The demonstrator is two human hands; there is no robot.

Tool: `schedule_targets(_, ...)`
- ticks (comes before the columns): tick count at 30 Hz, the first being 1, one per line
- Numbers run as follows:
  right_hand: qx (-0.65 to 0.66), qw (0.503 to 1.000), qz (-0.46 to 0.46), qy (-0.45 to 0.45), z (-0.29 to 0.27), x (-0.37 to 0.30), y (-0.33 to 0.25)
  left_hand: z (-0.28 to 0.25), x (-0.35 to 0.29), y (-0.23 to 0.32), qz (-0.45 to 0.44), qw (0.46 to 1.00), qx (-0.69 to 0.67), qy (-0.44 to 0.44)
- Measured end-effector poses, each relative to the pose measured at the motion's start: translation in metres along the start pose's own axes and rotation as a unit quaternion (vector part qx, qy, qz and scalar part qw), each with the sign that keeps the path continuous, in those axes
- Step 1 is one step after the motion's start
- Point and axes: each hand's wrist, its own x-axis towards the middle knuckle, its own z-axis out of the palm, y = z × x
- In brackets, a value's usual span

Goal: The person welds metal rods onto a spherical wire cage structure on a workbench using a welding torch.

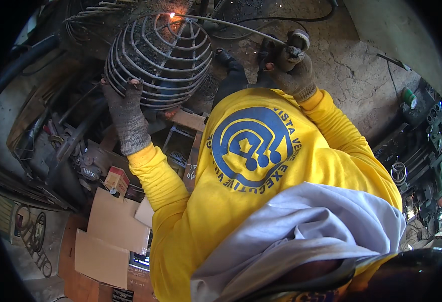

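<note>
Here we are with the wire cage [156, 75] ahead of us and left of our legs, a bright glow [172, 15] burning at its far, small-ringed end. Our left hand [125, 111] has its grip closed on the outer rings at the near-left side, bare fingertips over the wire, well apart from the heat. Our right hand [295, 75] has its grip closed around the holder [294, 52], and from it the long thin rod [236, 25] reaches across to the glow. To do this well, we'd want the left grip firm so the rings don't shift, the right wrist loose, the rod fed in gently as it shortens. A rod this long likely magnifies any tremble, so small, steady movements serve us best; lingering could burn through such slender wire. Smoke or glare hides the joint itself, so we can't judge the bead.
</note>
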Motion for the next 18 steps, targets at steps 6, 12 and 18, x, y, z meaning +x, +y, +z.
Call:
schedule_targets(6, 0.017, 1.0, -0.002, -0.004, 0.0, 0.0, 0.001, 0.001, -0.002, 0.006, -0.005, 1.0, 0.02, 0.003)
schedule_targets(12, 0.179, 0.977, 0.113, 0.021, 0.011, -0.004, 0.026, 0.0, 0.002, 0.002, 0.017, 0.998, -0.034, -0.055)
schedule_targets(18, 0.042, 0.995, 0.093, 0.001, 0.004, 0.0, -0.003, -0.002, -0.001, 0.001, 0.02, 0.999, 0.038, -0.015)
